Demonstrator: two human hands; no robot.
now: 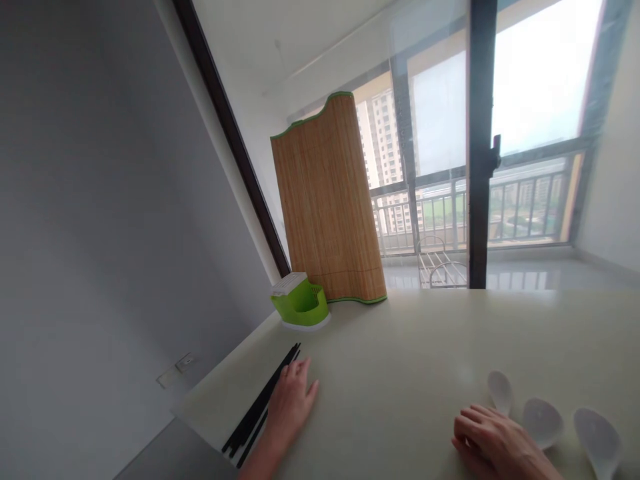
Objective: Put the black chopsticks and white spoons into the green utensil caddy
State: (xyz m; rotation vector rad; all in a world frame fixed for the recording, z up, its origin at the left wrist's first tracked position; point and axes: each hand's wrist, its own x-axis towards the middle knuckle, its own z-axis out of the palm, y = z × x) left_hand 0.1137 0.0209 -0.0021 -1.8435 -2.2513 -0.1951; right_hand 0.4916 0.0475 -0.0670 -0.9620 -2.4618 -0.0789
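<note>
My left hand [291, 400] lies palm down on the table at the right edge of a bundle of black chopsticks [263, 402]. Its fingers are stretched out, the thumb apart, and the fingertips reach over or beside the sticks; contact is unclear. My right hand [493, 441] rests on the table with its fingers curled in, and nothing shows in them. White spoons lie around it: a small spoon [500, 390] just beyond the knuckles, a larger spoon [543, 421] partly behind the hand, and another spoon [597, 437] further right.
A green utensil holder [301, 305] with a white top stands near the table's back left. Behind it, a curved bamboo mat [327, 207] with green edging stands upright against the glass. The white table [390, 373] meets a grey wall at left; a dark window frame [479, 200] rises behind.
</note>
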